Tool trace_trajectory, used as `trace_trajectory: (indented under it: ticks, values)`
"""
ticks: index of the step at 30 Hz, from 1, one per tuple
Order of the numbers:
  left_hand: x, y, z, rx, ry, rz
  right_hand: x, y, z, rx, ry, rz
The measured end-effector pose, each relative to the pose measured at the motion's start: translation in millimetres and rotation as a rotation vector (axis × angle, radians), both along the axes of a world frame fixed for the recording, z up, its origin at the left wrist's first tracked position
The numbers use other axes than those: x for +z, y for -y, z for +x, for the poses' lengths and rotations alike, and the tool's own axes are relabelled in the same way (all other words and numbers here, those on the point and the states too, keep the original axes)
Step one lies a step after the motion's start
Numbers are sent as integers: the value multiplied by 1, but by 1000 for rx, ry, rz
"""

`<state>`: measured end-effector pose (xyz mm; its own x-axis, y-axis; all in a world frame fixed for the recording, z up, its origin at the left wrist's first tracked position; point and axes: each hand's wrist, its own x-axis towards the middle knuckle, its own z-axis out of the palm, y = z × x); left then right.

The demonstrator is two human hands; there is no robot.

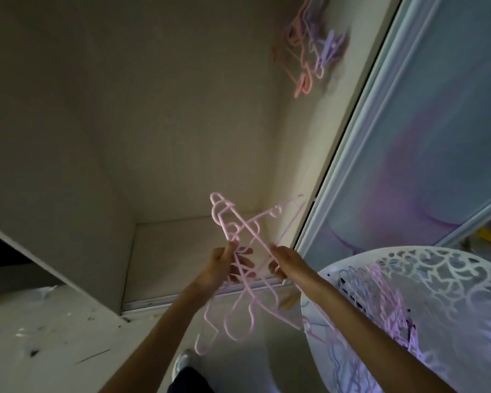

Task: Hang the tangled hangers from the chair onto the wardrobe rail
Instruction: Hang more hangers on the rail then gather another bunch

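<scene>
Gripping a snarl of pink plastic hangers [238, 259] in front of an open wardrobe, the left hand [224, 265] pinches the bundle on one side while the right hand [284, 265] clutches a long bar on the other. That bar runs up and away to the left, hooks dangling below both wrists. More hangers [380, 302] lie heaped on the white lattice-backed chair [442, 279], just beside the right forearm. Hangers already hung [306, 52] sit high and to the right; the rail itself is out of view, so any freed hanger likely travels up and rightward.
</scene>
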<state>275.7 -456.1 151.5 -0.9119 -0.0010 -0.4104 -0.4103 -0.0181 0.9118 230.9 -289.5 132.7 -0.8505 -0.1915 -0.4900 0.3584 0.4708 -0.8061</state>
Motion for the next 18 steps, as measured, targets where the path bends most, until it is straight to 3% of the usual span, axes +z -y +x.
trace_trajectory:
  ticks: [4,8,11,13,16,18]
  values:
    - [-19,40,-24,222,54,27,-1,12,10,486,-48,153]
    - [-28,81,-48,300,103,90,5,28,5,627,-247,373]
    - [-29,116,-77,283,128,71,6,61,-9,553,-500,589]
    - [-29,140,-97,251,119,90,8,82,-21,410,-553,588]
    - [-22,170,-122,162,82,118,5,111,-37,292,-443,439]
    - [-16,185,-135,139,65,29,5,129,-47,35,-211,157]
